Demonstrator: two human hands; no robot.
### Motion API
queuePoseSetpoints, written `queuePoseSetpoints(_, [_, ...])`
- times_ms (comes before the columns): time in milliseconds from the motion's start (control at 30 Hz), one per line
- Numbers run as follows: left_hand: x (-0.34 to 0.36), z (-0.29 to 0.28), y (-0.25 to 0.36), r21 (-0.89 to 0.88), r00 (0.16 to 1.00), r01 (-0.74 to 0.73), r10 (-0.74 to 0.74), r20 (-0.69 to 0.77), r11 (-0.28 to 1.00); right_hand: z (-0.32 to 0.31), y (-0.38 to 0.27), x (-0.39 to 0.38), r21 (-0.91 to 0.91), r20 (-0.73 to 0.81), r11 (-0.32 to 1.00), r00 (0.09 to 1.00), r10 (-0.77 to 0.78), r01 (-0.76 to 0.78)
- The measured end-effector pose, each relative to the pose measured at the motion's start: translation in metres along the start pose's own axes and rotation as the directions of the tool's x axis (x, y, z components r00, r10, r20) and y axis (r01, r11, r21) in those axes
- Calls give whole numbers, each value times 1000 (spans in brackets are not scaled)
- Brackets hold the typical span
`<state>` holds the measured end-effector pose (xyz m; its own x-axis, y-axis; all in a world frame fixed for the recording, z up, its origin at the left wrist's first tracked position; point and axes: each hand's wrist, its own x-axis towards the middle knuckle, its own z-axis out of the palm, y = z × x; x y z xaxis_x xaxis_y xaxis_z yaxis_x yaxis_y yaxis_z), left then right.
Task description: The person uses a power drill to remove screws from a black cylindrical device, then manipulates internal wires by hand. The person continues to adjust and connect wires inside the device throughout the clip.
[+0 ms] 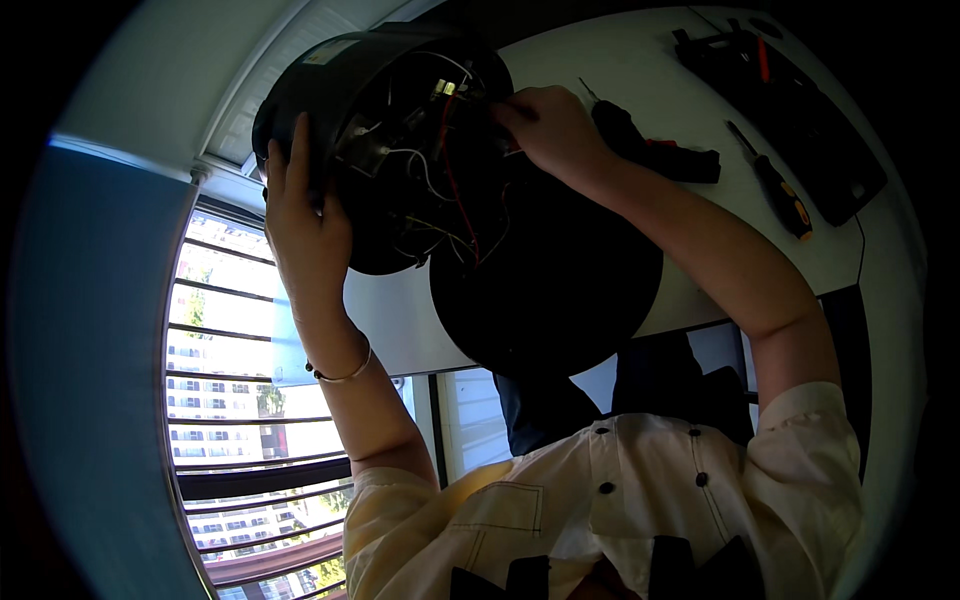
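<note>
A black rounded appliance housing (pixel 330 95) is tilted on its side, its open face showing red, white and dark wires (pixel 455 190) and small metal parts. My left hand (pixel 305 215) grips the housing's left side, fingers spread along the outer wall and thumb near the opening. At the opening's right edge is my right hand (pixel 555 130), its fingers curled and closed; their tips are lost in shadow, and what they hold is hidden. Below and right of the housing, a large black round part (pixel 550 280) overhangs the table's near edge, with thin wires reaching toward it.
On the white table (pixel 600 50) lie a black power screwdriver (pixel 650 145) with red accents, a hand screwdriver (pixel 775 190) with a black and yellow handle, and a black tool case (pixel 790 120) holding a red item. A window with blinds (pixel 255 400) is at left.
</note>
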<state>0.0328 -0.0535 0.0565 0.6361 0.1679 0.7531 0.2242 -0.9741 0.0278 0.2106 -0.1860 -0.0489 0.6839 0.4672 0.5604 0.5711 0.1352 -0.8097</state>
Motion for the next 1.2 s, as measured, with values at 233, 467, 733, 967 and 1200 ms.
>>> queuePoseSetpoints(233, [1, -2, -4, 49, 999, -27, 26, 22, 998, -24, -29, 16, 556, 571, 470, 726, 385, -686])
queuePoseSetpoints(467, [-1, -3, -4, 103, 999, -48, 48, 6, 994, -27, -14, 30, 598, 745, 182, 625, 235, -781])
queuePoseSetpoints(733, [-2, -4, -8, 88, 998, -52, 49, 25, 995, -15, -30, 20, 356, 370, 787, 850, 376, -503])
queuePoseSetpoints(967, [-3, -5, -11, 101, 996, -93, 92, 11, 991, -4, -11, 13, -552, 144, 717, 895, -422, 426])
queuePoseSetpoints(1200, [-1, -6, -9, 171, 999, -42, 36, 35, 984, -11, -34, 21, 100, 283, 940, 915, 286, -325])
